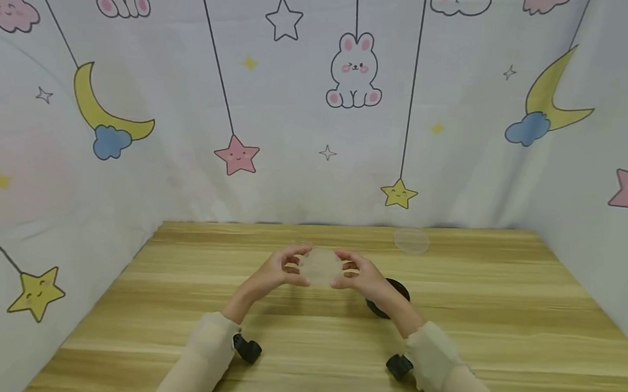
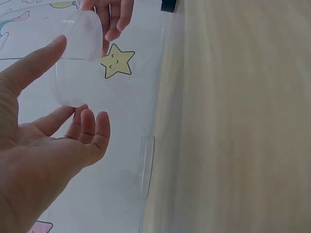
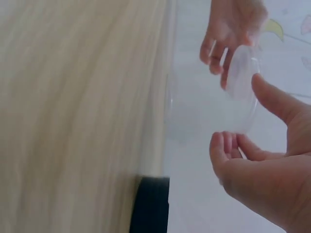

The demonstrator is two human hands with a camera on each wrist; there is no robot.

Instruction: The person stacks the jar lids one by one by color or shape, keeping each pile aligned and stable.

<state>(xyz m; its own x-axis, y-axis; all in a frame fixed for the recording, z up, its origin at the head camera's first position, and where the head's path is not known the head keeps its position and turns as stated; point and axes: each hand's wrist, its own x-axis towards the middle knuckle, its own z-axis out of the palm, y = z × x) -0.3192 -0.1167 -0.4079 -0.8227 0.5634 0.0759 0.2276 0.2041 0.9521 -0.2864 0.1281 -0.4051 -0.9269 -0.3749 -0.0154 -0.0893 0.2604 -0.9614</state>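
A clear plastic bowl [image 1: 321, 267] is held above the table between both hands. My left hand [image 1: 276, 270] grips its left side, with the thumb on the near edge and fingers at the far edge. On the right side, my right hand [image 1: 365, 278] holds it the same way. From the left wrist the bowl [image 2: 80, 58] shows a round rim and a shallow, see-through body; the right wrist view also has the bowl [image 3: 242, 90] between the hands. Partly covered by the right forearm, a black round object [image 1: 400, 288] sits on the table.
A clear round disc [image 1: 411, 240], like a lid, lies near the back edge of the wooden table [image 1: 300, 356]. A see-through piece [image 2: 147, 165] stands low on the table in the left wrist view. A white patterned curtain [image 1: 299, 107] hangs behind and at both sides.
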